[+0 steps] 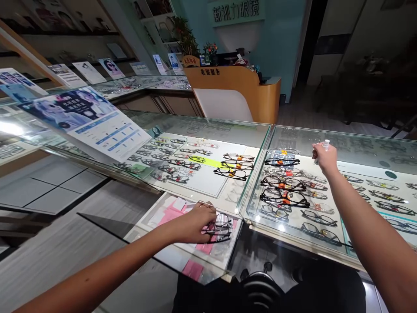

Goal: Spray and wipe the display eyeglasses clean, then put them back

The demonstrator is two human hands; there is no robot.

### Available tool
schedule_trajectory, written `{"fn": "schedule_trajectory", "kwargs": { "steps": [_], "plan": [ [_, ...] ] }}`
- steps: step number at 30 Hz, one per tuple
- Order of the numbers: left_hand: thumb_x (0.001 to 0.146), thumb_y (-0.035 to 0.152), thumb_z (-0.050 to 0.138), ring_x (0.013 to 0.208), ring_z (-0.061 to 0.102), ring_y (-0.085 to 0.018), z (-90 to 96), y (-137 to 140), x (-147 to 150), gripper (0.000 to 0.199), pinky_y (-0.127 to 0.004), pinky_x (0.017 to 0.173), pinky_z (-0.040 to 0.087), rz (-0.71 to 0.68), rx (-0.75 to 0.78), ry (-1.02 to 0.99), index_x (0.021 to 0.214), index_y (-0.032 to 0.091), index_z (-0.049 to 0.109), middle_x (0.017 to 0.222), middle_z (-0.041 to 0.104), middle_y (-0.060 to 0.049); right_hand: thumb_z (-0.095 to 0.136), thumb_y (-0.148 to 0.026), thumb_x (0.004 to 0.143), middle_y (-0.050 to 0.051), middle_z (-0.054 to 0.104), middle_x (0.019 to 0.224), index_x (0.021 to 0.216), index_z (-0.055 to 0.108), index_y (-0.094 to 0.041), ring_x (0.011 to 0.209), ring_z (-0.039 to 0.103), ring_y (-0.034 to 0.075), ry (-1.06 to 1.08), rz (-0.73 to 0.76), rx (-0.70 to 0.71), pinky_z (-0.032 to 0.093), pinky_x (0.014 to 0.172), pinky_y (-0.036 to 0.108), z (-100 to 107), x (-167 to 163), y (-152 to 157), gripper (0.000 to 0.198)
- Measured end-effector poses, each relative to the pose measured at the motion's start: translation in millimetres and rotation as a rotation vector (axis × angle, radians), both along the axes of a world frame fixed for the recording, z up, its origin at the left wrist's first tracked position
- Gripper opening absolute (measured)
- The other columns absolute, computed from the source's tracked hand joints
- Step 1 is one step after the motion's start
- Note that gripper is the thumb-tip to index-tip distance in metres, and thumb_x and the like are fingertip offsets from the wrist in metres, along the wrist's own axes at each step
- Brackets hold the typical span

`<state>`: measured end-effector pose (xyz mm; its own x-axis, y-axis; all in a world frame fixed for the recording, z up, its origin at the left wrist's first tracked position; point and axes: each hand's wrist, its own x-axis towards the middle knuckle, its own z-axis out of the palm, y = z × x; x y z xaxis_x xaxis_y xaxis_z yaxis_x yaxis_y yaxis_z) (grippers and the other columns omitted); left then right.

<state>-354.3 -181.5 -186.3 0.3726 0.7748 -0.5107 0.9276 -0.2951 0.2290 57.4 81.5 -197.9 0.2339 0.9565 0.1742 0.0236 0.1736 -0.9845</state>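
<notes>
My left hand (pixel 199 221) is low at the front, its fingers closed around the folded temples of a few pairs of eyeglasses (pixel 222 230). They are over an open drawer (pixel 146 226) under a glass pane, with pink cloths (pixel 172 213) showing in it. Raised over the right-hand glass case, my right hand (pixel 326 157) is closed around a small bottle (pixel 326 142); only its white top shows above the fist. Dark-framed eyeglasses (pixel 285 198) with orange tags lie on the case top, left of that hand. More black eyeglasses (pixel 231 173) lie on the left-hand case.
Rows of frames (pixel 176 163) fill the glass cases below their tops. A tilted price board (pixel 94 119) stands on the left case. Behind are a wooden cashier desk (pixel 228 80) and more display counters (pixel 169 82). A wheeled stool base (pixel 260 282) is below the counter.
</notes>
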Motion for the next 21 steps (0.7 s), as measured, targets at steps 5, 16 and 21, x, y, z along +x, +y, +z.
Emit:
{"fn": "schedule_trajectory", "kwargs": {
  "steps": [5,16,21],
  "plan": [
    [0.074,0.023,0.073,0.111,0.058,-0.029,40.7,-21.8,13.9,0.025,-0.049,0.111,0.038,0.003,-0.092,-0.015,0.077,0.021,0.049,0.100,0.066,-0.003,0.079,-0.029,0.073,-0.006,0.048,0.048,0.055,0.047,-0.023,0.044,0.045,0.007,-0.002,-0.011,-0.006,0.041,0.043,0.019,3.6,-1.2,-3.4,0.037],
    [0.086,0.051,0.068,0.108,0.055,-0.028,164.9,83.5,21.3,0.028,-0.041,0.106,0.039,-0.142,0.263,-0.075,0.087,0.023,0.065,0.101,0.067,-0.005,0.081,-0.034,0.073,-0.006,0.047,0.049,0.058,0.047,-0.023,0.045,0.046,0.008,-0.023,-0.002,0.007,0.040,0.043,0.020,0.9,0.4,-2.7,0.039],
    [0.082,0.055,0.064,0.120,0.052,-0.033,135.6,204.8,11.9,0.037,-0.047,0.112,0.034,-0.087,0.456,-0.047,0.096,0.021,0.070,0.108,0.065,-0.006,0.078,-0.033,0.071,-0.005,0.049,0.049,0.057,0.049,-0.023,0.046,0.045,0.008,-0.022,-0.009,0.005,0.040,0.044,0.021,1.6,-0.9,-5.7,0.034]
  ]
}}
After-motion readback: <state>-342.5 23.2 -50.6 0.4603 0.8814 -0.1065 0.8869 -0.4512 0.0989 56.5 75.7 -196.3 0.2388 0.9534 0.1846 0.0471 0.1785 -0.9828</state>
